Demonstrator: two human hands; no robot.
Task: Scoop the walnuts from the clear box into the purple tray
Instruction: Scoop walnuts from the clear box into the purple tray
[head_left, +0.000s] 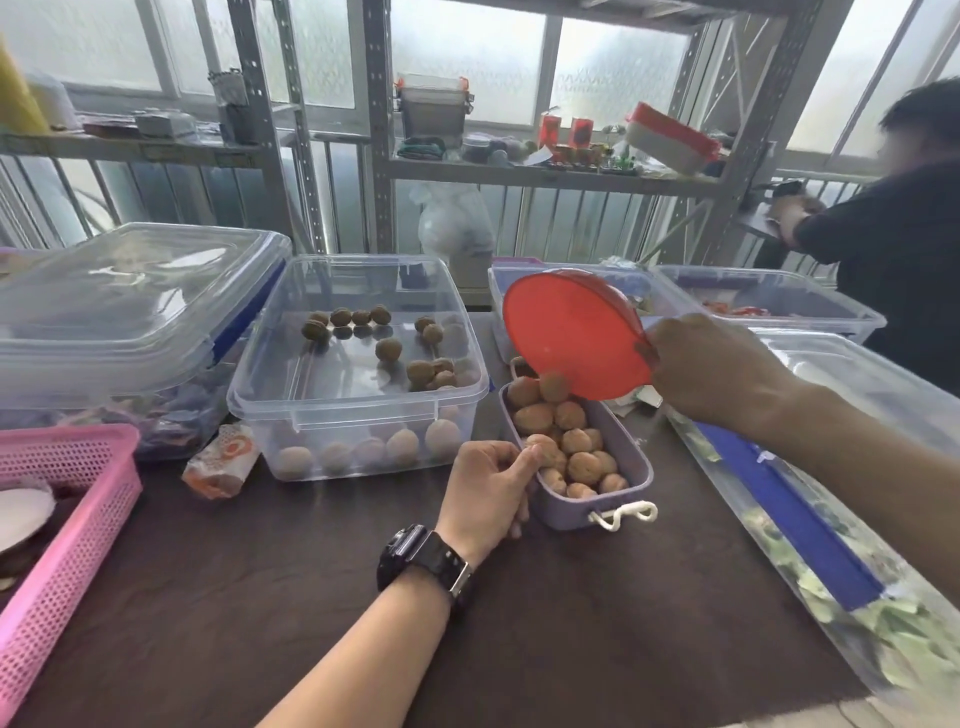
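The red scoop (574, 332) was held tipped over the far end of the purple tray (618, 457) by the right hand (711, 369), fingers closed on its handle. The left hand (485, 488) was curled around the tray's near wall, steadying it. A slow, low pour was judged advisable, since the round, wrinkled walnuts (569, 447) were already heaped. More remained in the clear box (358, 364), a smooth rigid plastic.
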